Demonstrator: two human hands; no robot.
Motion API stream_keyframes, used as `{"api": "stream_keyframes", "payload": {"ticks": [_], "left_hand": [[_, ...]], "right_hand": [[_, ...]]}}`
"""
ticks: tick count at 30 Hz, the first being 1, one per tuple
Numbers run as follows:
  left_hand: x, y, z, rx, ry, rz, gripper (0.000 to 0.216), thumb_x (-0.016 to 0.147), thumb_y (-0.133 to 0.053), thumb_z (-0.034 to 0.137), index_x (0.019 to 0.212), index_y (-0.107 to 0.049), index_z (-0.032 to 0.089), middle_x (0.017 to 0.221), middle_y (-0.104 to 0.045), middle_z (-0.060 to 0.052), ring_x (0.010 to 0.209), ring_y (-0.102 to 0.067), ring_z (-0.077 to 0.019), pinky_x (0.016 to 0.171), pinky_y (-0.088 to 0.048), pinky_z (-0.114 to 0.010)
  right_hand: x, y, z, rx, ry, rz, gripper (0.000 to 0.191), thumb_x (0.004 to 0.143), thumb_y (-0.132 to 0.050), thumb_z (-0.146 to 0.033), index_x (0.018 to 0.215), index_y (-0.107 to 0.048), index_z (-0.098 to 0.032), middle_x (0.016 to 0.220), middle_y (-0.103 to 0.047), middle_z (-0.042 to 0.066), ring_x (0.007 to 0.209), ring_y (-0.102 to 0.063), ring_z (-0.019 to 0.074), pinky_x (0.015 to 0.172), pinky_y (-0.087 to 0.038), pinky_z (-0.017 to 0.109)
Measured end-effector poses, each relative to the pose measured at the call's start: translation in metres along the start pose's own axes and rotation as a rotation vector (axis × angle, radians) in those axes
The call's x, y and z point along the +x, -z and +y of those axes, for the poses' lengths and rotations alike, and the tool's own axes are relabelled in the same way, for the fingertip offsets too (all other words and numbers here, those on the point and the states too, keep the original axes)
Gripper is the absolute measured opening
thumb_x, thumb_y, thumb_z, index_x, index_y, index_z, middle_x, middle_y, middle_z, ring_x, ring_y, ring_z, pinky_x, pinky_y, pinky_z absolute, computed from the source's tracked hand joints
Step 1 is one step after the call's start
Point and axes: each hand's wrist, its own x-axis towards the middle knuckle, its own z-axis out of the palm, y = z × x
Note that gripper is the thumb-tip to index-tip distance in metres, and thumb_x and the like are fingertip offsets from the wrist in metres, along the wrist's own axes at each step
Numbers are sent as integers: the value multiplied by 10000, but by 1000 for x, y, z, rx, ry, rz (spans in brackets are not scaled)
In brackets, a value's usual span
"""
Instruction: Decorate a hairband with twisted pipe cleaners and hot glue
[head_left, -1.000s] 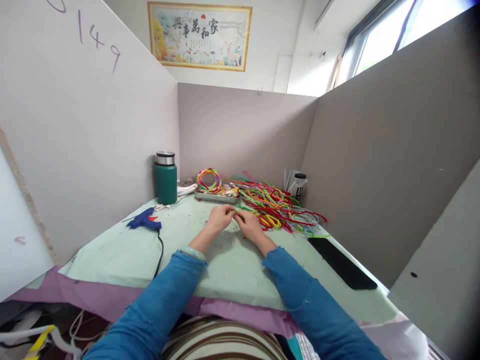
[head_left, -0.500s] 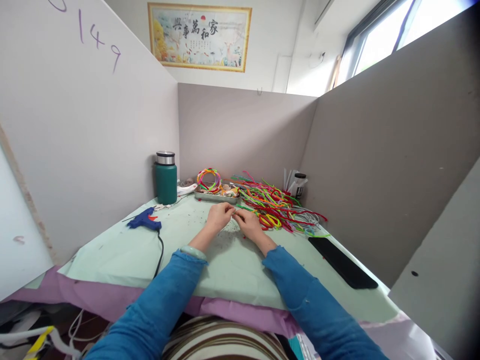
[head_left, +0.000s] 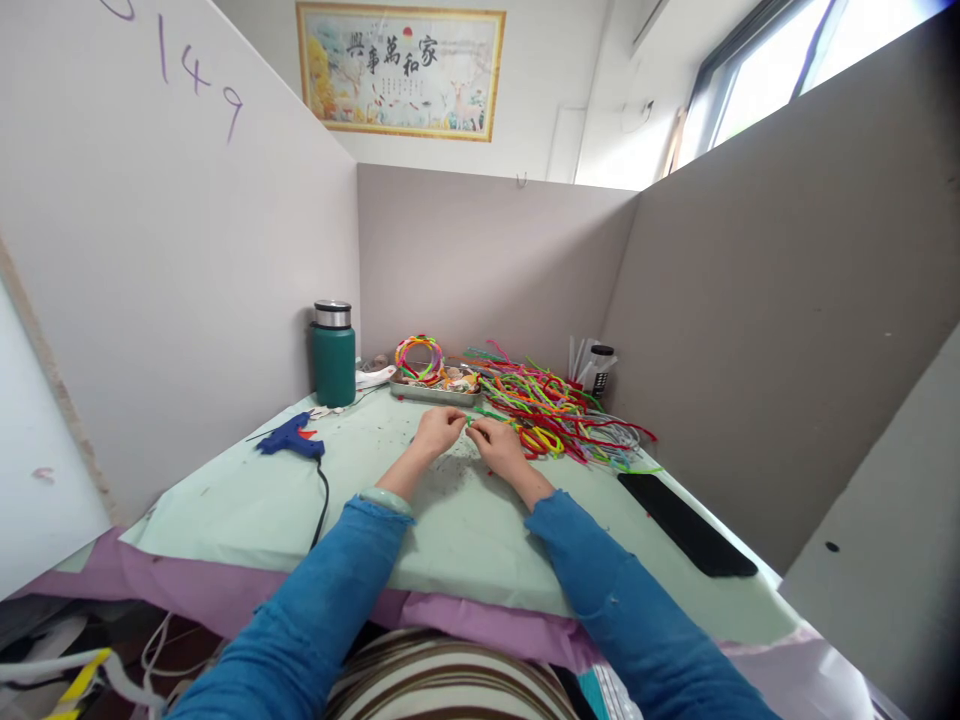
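While a pile (head_left: 556,408) is heaped nearby on the desk (head_left: 450,545), a green stem (head_left: 471,422) is pinched in the grips of left hand (head_left: 439,433) and right hand (head_left: 499,447).

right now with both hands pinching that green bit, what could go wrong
The green pipe cleaner is only pinched between the left hand and right hand, so it might slip out. The pile of pipe cleaners lies right beside the right hand and may snag. The cord of the glue gun runs by the left sleeve, which could drag it.
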Motion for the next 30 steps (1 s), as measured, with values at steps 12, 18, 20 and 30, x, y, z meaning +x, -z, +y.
{"api": "stream_keyframes", "payload": {"ticks": [12,18,20,30], "left_hand": [[0,0,-1,-44,46,-3,247,770,-509,220,871,-722,148,821,-713,-44,760,-603,-150,683,-421,-224],[-2,0,0,-27,36,19,252,769,-518,212,906,-718,147,837,-712,-47,762,-600,-146,685,-422,-216],[-2,0,1,-33,40,11,283,771,-514,206,975,-702,151,833,-710,-43,730,-593,-134,668,-420,-210],[3,-4,-8,-46,34,13,240,748,-532,251,876,-710,154,824,-704,-38,735,-592,-143,659,-418,-217]], "right_hand": [[-1,1,-3,16,8,13,167,852,-508,-268,786,-650,-210,765,-646,22,706,-549,156,634,-356,251],[0,2,-6,27,51,6,159,853,-504,-241,809,-651,-199,795,-649,32,733,-549,156,652,-362,248],[0,3,-6,26,59,-2,148,849,-509,-234,819,-649,-196,801,-648,35,744,-549,158,657,-364,247],[-1,1,-5,14,44,-46,135,839,-519,-212,786,-642,-198,772,-643,24,720,-544,153,637,-348,248]]}}
